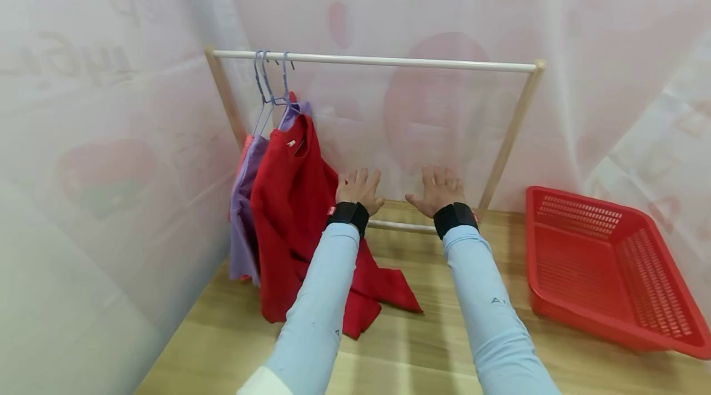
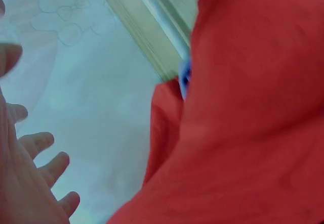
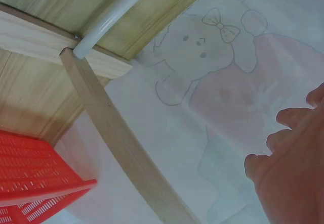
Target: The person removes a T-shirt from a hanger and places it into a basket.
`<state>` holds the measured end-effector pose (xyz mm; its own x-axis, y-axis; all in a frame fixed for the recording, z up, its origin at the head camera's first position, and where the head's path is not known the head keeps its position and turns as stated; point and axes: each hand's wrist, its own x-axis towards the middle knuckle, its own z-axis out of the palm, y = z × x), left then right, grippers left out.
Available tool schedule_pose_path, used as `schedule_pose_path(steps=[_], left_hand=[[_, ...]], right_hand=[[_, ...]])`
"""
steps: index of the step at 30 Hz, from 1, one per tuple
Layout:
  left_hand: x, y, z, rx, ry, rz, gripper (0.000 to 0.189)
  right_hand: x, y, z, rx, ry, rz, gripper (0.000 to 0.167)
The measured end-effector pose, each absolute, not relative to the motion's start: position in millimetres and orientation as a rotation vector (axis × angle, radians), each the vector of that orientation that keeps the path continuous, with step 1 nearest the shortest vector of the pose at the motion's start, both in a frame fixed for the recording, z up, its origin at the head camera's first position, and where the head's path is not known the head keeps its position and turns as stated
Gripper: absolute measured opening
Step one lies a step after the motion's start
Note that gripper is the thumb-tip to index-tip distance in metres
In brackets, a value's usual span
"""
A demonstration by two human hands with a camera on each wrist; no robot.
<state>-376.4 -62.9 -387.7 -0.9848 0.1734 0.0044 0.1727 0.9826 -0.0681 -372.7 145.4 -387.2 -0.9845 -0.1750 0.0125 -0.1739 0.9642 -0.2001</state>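
In the head view both hands reach forward, palms down and fingers spread, holding nothing. My left hand (image 1: pixel 360 190) is just right of a red long-sleeved garment (image 1: pixel 289 197), whose fabric fills much of the left wrist view. My right hand (image 1: pixel 437 191) is in front of the rack's right half, near its wooden upright (image 1: pixel 511 136). The red garment hangs at the left end of the white rail (image 1: pixel 378 61), its lower part spreading onto the table. Behind it hang a purple garment (image 1: pixel 244 216) and a pinkish-red one, mostly hidden. Blue hangers (image 1: pixel 286 77) hook over the rail.
A red plastic basket (image 1: pixel 605 265) with perforated walls sits on the wooden table (image 1: pixel 444 345) to the right. The rack's lower white bar (image 1: pixel 402 226) runs just above the table. Pale printed curtains (image 1: pixel 111 185) enclose the left, back and right sides.
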Motion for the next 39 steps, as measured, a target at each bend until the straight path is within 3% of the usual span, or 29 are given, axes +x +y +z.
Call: schedule_pose_path(steps=[8,20,25,31,34,39], left_hand=[[-365.3,-65.4,-371.9,-0.174,-3.024,0.324,0.049],[-316.4,-59.9,-297.4,-0.186,-2.697,0.39,0.027],[-295.9,-75.8,-262.7,-0.113,-2.652,0.364,0.03],[-284.7,-104.0,-233.7,0.082,-2.572,0.244,0.055],[-282.8,-114.0,-232.1,0.169,-2.628,0.188,0.048],[-281.5,-118.6,-240.2,0.09,-2.666,0.089,0.031]], right_hand=[[-378.5,136.2,-393.1,-0.316,3.034,-0.413,0.092],[-390.4,73.5,-396.8,-0.543,2.68,-1.106,0.087],[-384.3,38.1,-393.2,-0.518,2.593,-1.343,0.078],[-379.4,-6.3,-374.5,-0.405,2.261,-1.739,0.071],[-376.8,-26.6,-363.5,-0.33,1.985,-1.964,0.069],[-367.5,-42.1,-346.6,-0.165,1.814,-2.207,0.056]])
